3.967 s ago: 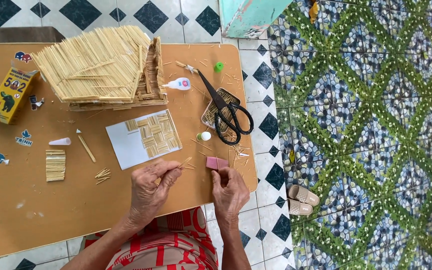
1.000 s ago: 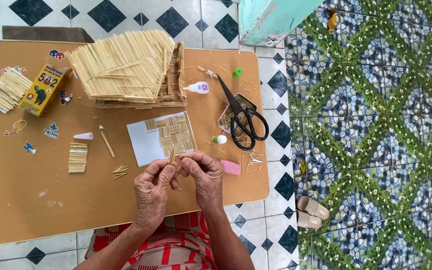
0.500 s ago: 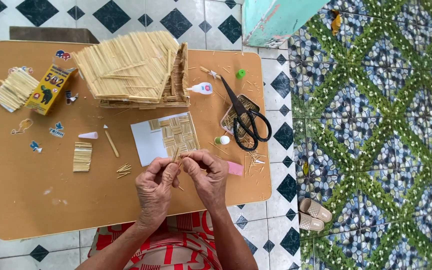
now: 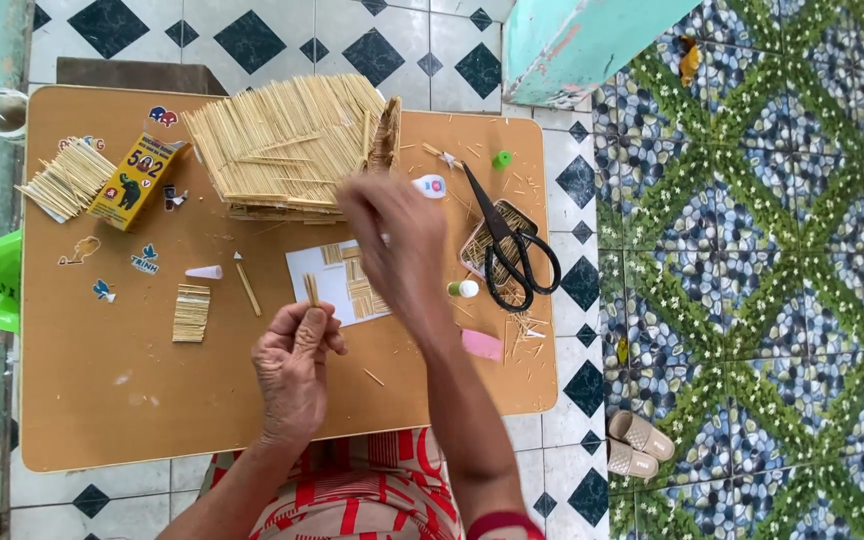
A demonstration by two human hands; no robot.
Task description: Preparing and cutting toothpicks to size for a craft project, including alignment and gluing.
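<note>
I see left hand (image 4: 292, 365) fingers gripping small sticks (image 4: 310, 288) | right hand (image 4: 392, 235) blurred, grip unclear | white card (image 4: 337, 283) on worktop (image 4: 102, 400) partly covered, most bare

A small rectangular yellow cardboard box (image 4: 136, 181) with a dark animal picture and red trim lies tilted near the table's far left corner. Around it, small colourful cartoon stickers (image 4: 147, 260) dot the tabletop.

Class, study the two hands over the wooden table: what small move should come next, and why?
Probably lower the right hand onto the small white glue bottle. The hand is raised, blurred, just beside it, while the left hand pinches a short bundle of sticks upright, apparently ready for gluing.
</note>
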